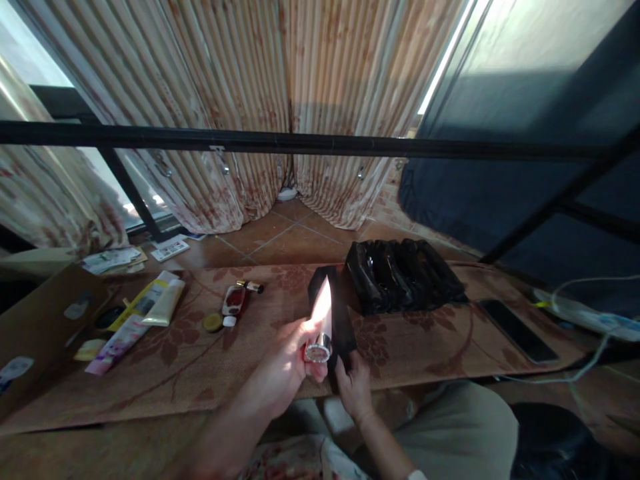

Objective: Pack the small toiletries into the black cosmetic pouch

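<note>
My left hand (291,353) is closed around a pale cosmetic tube (324,313) with a shiny silver-rimmed cap facing me. Strong sunlight washes out the tube's far end, which narrows to a point. Just to its right, my right hand (356,387) grips the near end of a flat black piece (344,327), thumb along its edge. This piece lies behind and partly beneath the tube; whether it is a pouch or a divider I cannot tell. Close by on the right sits a glossy black organizer (405,277) with several compartments.
On the patterned cloth (200,360) at left lie several tubes (165,301), a red bottle (234,301), a small dark bottle (251,286) and a yellow round jar (213,323). A cardboard box (45,320) stands far left. A phone (517,330) and white cable (595,363) lie right.
</note>
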### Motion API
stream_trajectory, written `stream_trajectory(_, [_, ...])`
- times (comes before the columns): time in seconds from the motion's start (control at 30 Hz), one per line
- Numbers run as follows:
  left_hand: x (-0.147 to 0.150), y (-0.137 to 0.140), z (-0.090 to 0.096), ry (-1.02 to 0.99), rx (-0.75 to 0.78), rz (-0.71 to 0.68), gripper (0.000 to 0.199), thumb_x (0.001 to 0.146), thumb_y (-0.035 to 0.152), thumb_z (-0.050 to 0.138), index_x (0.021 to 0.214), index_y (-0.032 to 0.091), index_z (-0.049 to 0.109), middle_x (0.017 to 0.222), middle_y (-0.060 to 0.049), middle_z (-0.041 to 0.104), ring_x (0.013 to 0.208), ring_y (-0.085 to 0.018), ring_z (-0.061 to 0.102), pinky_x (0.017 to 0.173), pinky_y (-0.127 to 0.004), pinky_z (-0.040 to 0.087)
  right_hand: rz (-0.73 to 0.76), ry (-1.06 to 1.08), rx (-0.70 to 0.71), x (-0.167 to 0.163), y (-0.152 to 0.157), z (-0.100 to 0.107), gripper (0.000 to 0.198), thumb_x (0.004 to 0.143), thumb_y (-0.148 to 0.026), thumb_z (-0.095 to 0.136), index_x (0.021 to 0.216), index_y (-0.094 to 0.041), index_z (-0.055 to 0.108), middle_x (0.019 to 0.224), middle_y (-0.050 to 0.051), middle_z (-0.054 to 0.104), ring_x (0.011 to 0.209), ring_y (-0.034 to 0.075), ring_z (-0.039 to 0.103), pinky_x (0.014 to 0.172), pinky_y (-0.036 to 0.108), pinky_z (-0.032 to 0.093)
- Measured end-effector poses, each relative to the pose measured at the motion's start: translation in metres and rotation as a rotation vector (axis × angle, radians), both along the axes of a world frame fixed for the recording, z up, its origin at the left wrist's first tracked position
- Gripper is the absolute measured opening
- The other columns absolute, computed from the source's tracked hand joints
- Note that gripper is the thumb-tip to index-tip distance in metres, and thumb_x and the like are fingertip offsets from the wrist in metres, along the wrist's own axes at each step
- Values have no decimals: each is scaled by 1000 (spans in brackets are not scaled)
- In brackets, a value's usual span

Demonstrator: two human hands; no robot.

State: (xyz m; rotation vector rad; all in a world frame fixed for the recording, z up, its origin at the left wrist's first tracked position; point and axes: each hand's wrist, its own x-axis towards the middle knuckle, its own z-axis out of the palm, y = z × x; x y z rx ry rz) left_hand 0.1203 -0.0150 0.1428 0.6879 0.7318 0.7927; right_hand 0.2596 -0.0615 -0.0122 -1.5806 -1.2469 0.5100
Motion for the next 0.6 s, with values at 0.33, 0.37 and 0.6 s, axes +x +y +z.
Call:
stream_trajectory(0.33, [10, 6, -18, 64, -101, 24, 29, 79, 40, 63, 72, 14, 55, 61, -1, 58, 46, -7, 54, 45, -18, 43, 29, 34, 8, 0, 1, -1, 28, 90, -36, 49, 100, -15, 66, 94, 11, 72, 87, 23, 66, 79, 32, 50])
stream_trajectory(0.37, [11, 8, -18, 87, -103, 16, 29, 78, 41, 64, 72, 13, 55, 61, -1, 59, 47, -8, 55, 45, -18, 44, 26, 30, 3, 1, 1, -2, 28, 90, -36, 49, 99, -15, 66, 93, 10, 72, 86, 23, 66, 78, 32, 50])
stream_trajectory(0.6, [14, 23, -15, 397, 38, -5, 46, 75, 41, 68, 107, 10, 55, 64, -3, 65, 48, -15, 63, 41, -20, 43, 12, 4, 9, 0, 0, -1, 30, 91, -37, 48, 99, -16, 67, 95, 11, 72, 88, 23, 66, 78, 31, 50])
